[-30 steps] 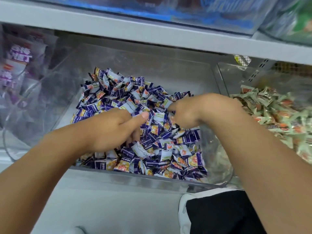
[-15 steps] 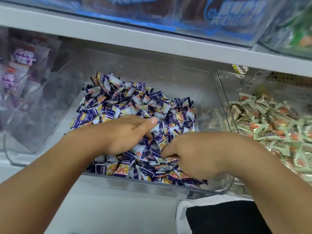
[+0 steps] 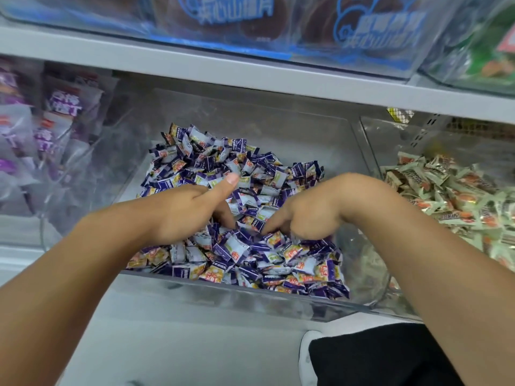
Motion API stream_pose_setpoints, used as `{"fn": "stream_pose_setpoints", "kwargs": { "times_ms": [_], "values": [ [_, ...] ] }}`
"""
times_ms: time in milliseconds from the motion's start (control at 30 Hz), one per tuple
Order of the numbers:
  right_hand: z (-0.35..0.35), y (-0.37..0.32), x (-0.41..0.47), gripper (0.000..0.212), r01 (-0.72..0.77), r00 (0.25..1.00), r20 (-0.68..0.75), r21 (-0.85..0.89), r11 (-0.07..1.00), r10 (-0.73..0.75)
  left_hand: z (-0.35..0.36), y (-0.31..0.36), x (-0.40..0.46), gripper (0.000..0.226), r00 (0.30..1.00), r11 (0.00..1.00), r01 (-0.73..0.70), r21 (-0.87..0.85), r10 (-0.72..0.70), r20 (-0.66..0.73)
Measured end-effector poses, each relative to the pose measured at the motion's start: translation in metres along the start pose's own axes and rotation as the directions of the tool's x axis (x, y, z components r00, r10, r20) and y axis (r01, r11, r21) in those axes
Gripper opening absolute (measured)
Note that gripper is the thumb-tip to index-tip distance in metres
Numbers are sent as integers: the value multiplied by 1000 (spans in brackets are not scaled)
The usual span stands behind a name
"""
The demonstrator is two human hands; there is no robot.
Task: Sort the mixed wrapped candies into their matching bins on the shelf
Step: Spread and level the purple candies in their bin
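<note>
A clear middle bin [image 3: 278,305] on the shelf holds a heap of purple-and-white wrapped candies [image 3: 211,165]. Both of my hands are down in this heap, near its front. My left hand [image 3: 186,213] has its thumb stuck out and its fingers dug into the wrappers, their tips hidden. My right hand [image 3: 309,215] points its forefinger down onto the candies, with the other fingers bent under; I cannot see whether it holds any. The bin on the right [image 3: 370,151] contains pale green wrapped candies [image 3: 451,196].
A clear bin [image 3: 83,174] at the left holds purple-printed packets [image 3: 64,104]. The upper shelf board [image 3: 250,76] overhangs the bins and carries blue-printed containers [image 3: 306,26]. A black and white bag [image 3: 376,358] sits below at the lower right.
My right hand has moved from the bin's right front corner towards the middle, close to my left hand. My left thumb has lifted off the candies. The camera has tilted slightly.
</note>
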State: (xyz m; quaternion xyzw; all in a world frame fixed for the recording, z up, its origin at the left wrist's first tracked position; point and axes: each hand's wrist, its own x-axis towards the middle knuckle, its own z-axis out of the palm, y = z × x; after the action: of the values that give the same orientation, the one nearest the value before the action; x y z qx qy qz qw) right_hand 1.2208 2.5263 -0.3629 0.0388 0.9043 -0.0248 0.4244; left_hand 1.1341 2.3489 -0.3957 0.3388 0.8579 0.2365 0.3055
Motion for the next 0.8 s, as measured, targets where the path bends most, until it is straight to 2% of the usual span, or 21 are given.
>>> {"fn": "stream_pose_setpoints", "kwargs": {
  "times_ms": [67,167,233,400,567,667,800],
  "values": [
    [2,2,-7,75,42,999,-14,75,996,-41,0,-5,1,86,999,997,-33,-63,34,15],
    [3,7,-9,70,80,996,-45,57,995,-78,-1,-10,6,91,998,993,-49,-105,53,37],
    [2,8,-11,67,56,995,-84,77,995,-50,-3,-12,9,96,997,990,-58,-128,64,43],
    [-15,-1,2,70,-9,954,-296,127,992,47,0,-9,7,83,998,990,-56,-126,59,23],
    [-6,-14,28,83,-72,994,-84,37,997,75,2,-20,7,80,997,987,-62,-147,55,-51],
    [0,-11,26,81,-5,999,-43,-23,1000,5,2,-24,7,76,996,985,-63,-163,52,-71],
    [1,-7,9,71,93,996,11,-14,996,-93,4,-22,4,71,997,988,-74,-138,69,-44]
  ]
}}
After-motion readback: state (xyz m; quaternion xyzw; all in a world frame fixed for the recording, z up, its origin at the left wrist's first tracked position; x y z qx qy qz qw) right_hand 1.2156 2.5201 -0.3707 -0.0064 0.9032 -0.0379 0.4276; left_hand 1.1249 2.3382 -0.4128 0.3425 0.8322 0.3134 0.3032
